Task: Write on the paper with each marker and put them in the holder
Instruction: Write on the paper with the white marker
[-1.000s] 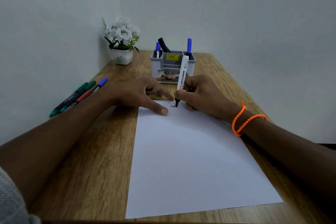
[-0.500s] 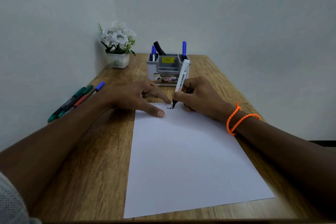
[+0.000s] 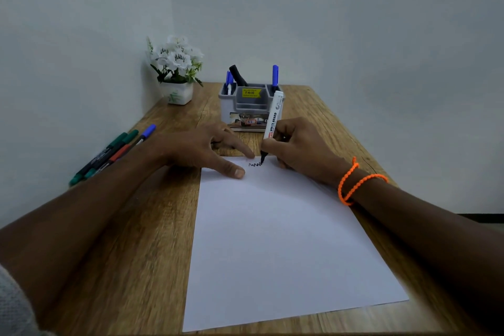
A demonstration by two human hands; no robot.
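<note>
On paper (image 3: 278, 240), right hand (image 3: 302, 147) grips "WHITE BOARD" marker (image 3: 271, 120); left hand (image 3: 199, 148) presses flat.

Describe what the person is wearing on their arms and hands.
Both forearms are bare. The right wrist carries an orange beaded cord looped round twice, like a bracelet. At the lower left corner, a bit of light grey knitted sleeve shows on the left arm. The left hand and right hand wear no gloves; no rings show.
</note>
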